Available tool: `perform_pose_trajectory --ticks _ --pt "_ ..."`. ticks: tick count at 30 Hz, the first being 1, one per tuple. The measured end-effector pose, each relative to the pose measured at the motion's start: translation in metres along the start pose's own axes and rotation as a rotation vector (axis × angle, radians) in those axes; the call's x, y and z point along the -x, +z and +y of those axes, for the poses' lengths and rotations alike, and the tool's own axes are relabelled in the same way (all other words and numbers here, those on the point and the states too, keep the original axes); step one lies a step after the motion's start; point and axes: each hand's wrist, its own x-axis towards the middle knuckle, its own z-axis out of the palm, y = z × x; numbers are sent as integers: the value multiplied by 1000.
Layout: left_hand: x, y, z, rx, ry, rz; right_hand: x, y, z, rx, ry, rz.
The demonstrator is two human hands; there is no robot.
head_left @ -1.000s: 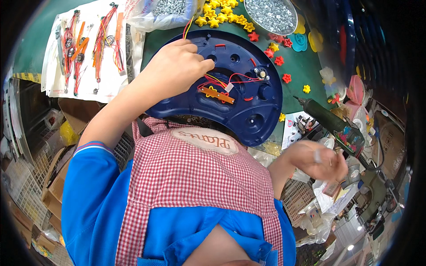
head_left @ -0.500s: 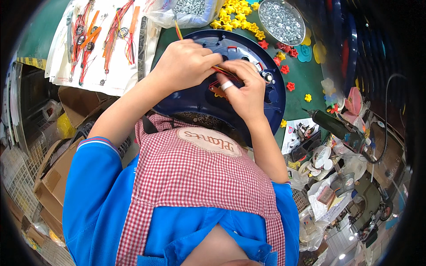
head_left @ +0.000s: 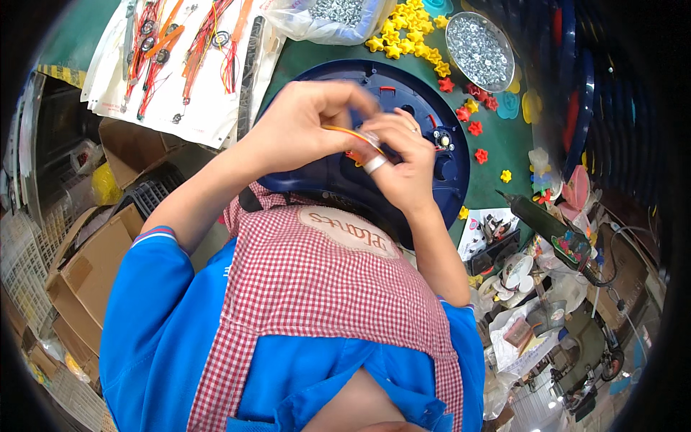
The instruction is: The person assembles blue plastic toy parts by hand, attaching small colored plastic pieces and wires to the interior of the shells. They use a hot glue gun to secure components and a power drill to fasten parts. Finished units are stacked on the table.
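A round dark blue plastic housing (head_left: pixel 450 189) lies in front of me, its inner side up. Over it my right hand (head_left: pixel 403 158), with a white band round the thumb, pinches a bundle of thin coloured wires (head_left: pixel 350 132). My left hand (head_left: pixel 306 119) is curled close beside it, and the wires run out of its grip across the thumb. Motion blurs the left fingertips, and the hands hide much of the bundle. A small round white-topped part (head_left: pixel 445 141) sits in the housing near its right edge. Some orange-red wiring (head_left: pixel 353 155) shows below the hands.
White sheets (head_left: pixel 209 126) at the left bear speakers with wires. Beyond the housing are a bag of screws (head_left: pixel 338 11), yellow star pieces (head_left: pixel 410 32) and a round dish of screws (head_left: pixel 481 54). Red stars (head_left: pixel 475 128) and a dark power screwdriver (head_left: pixel 540 219) are at the right.
The wire end that stuck up above my left hand no longer shows. My left fingers have moved over toward the right hand, and the wires now bend between both hands.
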Motion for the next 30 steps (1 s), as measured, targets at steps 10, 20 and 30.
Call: perform_pose_trajectory --ticks 10,20,30 --pt "-40 51 -28 351 -120 -131 -8 -27 5 207 -186 356" --pt "-37 28 -28 -697 443 184 -22 -33 17 154 -206 91" --pt "-32 29 -42 -979 268 329 -33 -20 22 313 -64 -16"
